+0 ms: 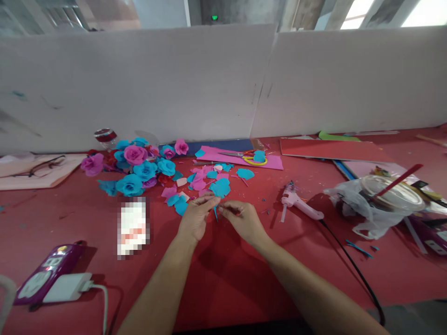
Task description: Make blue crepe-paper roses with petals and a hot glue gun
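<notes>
My left hand (198, 217) is closed in a pinch around a piece of blue paper, whose narrow pointed end (215, 214) hangs below the fingertips. My right hand (243, 220) is close beside it, thumb and fingers pinched together at the same paper; any other thing between those fingertips is too small to make out. Just beyond the fingers are rounded blue paper petals (220, 187). Pink petals (199, 180) and more blue ones lie scattered behind the left hand. Farther back, scissors with yellow handles (256, 161) rest on a pink paper sheet (275, 162).
A bunch of blue, pink and red paper flowers (134, 167) stands at the left. Right of my hands lies a pink glue gun (300, 204) with a black cord. A lidded cup in a plastic bag (365, 211) is farther right. A purple power strip (56, 265) holds a white charger (68, 287).
</notes>
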Motion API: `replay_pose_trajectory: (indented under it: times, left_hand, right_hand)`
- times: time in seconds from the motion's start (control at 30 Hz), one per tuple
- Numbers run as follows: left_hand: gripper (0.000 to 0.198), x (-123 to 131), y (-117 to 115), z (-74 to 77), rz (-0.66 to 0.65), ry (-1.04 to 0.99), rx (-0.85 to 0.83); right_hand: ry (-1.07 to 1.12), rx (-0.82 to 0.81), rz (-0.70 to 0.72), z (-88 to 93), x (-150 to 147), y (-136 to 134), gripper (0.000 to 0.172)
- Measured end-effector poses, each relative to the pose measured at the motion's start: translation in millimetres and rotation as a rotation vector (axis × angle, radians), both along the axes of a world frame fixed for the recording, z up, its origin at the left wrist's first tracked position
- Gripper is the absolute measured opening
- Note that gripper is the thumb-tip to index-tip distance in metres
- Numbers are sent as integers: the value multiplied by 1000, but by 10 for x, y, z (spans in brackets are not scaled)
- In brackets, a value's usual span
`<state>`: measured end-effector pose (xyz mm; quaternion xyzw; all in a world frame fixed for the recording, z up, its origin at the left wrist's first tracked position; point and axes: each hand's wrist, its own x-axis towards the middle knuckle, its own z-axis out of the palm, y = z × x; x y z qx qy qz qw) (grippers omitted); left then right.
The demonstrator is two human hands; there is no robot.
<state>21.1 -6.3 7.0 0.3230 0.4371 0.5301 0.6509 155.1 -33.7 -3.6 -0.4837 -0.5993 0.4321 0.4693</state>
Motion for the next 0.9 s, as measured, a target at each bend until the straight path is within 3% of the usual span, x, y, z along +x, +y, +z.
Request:
replay_pose_trajectory:
  times: [0.4,0.73,0.9]
  left_hand:
    - [12,-52,3,-89,-94,207,216]
    - [14,-61,-3,-87,-178,144,195]
    - [24,-76,22,-69,-74,103,116]
  right_hand:
    - [31,-44,69,46,22,9,25]
    - [155,-122,88,38,-1,0,27]
    - [135,-124,64,28,7,8,24]
